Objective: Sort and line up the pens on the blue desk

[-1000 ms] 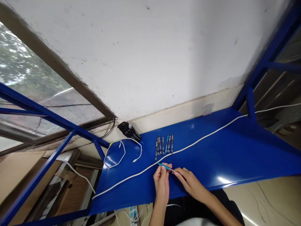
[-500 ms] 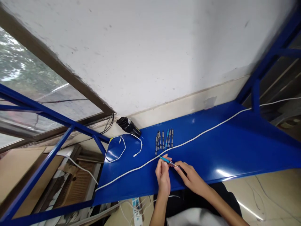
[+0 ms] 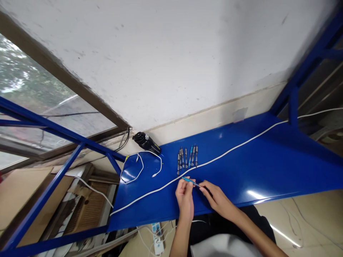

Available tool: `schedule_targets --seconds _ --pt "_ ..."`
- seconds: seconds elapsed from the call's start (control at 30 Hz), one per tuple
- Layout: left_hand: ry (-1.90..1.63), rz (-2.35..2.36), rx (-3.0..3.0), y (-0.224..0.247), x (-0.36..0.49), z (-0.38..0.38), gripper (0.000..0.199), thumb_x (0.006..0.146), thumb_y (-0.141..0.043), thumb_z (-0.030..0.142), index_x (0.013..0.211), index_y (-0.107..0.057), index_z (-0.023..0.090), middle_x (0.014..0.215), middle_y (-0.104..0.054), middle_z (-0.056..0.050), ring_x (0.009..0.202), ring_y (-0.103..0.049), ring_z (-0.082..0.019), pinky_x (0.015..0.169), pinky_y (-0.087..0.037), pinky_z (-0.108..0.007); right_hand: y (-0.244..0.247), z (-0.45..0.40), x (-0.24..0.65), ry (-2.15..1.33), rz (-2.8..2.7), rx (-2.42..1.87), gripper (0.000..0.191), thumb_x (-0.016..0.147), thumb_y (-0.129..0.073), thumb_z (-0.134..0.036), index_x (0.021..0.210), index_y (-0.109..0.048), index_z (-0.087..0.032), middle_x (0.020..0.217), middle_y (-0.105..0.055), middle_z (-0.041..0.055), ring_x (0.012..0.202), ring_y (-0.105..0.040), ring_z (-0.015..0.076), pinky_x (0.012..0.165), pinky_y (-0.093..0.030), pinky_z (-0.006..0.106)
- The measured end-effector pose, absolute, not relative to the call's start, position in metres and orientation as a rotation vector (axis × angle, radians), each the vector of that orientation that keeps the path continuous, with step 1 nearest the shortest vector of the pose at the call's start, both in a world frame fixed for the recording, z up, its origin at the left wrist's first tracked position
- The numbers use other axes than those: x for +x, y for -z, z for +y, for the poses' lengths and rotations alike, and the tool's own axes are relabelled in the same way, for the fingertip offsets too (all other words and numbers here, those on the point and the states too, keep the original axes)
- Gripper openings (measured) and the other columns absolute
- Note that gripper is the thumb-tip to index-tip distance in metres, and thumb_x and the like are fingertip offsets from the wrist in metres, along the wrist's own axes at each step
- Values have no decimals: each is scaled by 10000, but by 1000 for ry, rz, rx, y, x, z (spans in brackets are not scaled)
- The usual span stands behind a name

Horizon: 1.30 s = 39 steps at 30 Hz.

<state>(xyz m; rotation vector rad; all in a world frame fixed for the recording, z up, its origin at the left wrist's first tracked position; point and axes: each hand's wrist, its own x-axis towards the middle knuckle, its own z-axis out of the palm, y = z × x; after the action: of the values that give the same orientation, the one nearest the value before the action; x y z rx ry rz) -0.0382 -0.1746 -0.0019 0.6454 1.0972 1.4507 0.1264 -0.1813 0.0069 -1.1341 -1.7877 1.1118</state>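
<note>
A blue pen [image 3: 187,180] is held by my left hand [image 3: 184,195], fingers wrapped round its blue barrel. My right hand [image 3: 217,200] pinches at the thin dark end of the same pen, just right of the left fingers. Beyond the hands, several grey and black pens [image 3: 185,157] lie side by side, with a blue pen [image 3: 190,156] among them. A white cable [image 3: 227,152] runs across the blue table [image 3: 257,167] between that row and my hands.
A black bottle [image 3: 147,142] lies at the back near the wall. To its front left is a looped white charging cable [image 3: 161,163]. Blue frame bars [image 3: 293,107] rise at both sides. A power strip [image 3: 158,239] is on the floor below.
My hands have moved very slightly apart, with the pen still between them. The view has shifted a little; the row of pens stays in its place.
</note>
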Motion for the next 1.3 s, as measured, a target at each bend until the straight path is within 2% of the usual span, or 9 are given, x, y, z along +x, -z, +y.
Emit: schedule_targets --seconds 0.07,0.13,0.33,0.43,0.57,0.8,0.97,1.17,1.3 --pt "-1424 1143 636 4 -38 -174 386 860 -893 383 1141 -753 160 1045 -770 -112 999 -728 -222 922 -563 -329 -4 -182 126 -1136 -1747 -1112 264 1159 -389 -434 1125 -578 -253 1088 -728 76 1024 -708 226 940 -549 364" --pt "-1415 1172 656 5 -37 -174 358 851 -896 390 1080 -764 149 1037 -767 -114 1004 -727 -231 913 -563 -329 -5 -182 126 -1144 -1737 -1112 264 1157 -383 -441 1075 -550 -254 1034 -718 68 979 -705 222 904 -553 353" --pt "-1460 1130 717 1 -38 -173 225 896 -854 349 940 -736 164 940 -715 -53 910 -666 -166 899 -535 -285 -14 -181 126 -1097 -1840 -1156 313 1168 -364 -421 1330 -586 -270 1240 -736 102 1135 -703 249 1011 -525 413" --pt "-1440 1144 732 1 -37 -174 240 891 -857 359 940 -734 158 945 -723 -62 903 -666 -172 887 -535 -288 -10 -180 125 -1075 -1846 -1141 314 1174 -338 -404 1218 -614 -262 1144 -743 85 1046 -710 234 966 -535 394" --pt "-1404 1158 753 2 -36 -175 263 882 -863 373 927 -729 151 938 -730 -71 912 -681 -191 869 -543 -297 -2 -181 124 -1079 -1776 -1141 247 1156 -395 -423 1068 -546 -248 1002 -712 62 940 -698 218 870 -548 349" --pt "-1432 1149 754 1 -35 -174 264 886 -863 371 913 -706 161 920 -712 -55 914 -671 -180 902 -538 -293 -12 -182 124 -1035 -1847 -1164 307 1169 -345 -409 1214 -616 -273 1089 -737 68 1029 -706 238 963 -540 387" --pt "-1454 1135 693 0 -36 -174 294 873 -878 397 933 -704 167 921 -689 -45 864 -638 -160 827 -527 -263 0 -182 123 -1092 -1707 -1125 245 1150 -415 -434 1089 -572 -255 1044 -731 72 952 -708 220 884 -569 352" --pt "-1520 1048 612 -5 -36 -172 268 957 -798 438 1025 -689 203 971 -682 -43 933 -649 -168 900 -537 -301 -8 -182 123 -1064 -1722 -1141 347 1134 -479 -433 1383 -642 -254 1171 -747 99 1033 -723 232 962 -576 377" --pt "-1559 1024 511 -7 -36 -171 314 972 -771 489 1129 -687 230 1027 -708 -61 1007 -669 -189 928 -537 -331 -12 -182 124 -1015 -1735 -1110 386 1144 -452 -407 1395 -707 -262 1073 -762 93 966 -728 223 939 -589 375"
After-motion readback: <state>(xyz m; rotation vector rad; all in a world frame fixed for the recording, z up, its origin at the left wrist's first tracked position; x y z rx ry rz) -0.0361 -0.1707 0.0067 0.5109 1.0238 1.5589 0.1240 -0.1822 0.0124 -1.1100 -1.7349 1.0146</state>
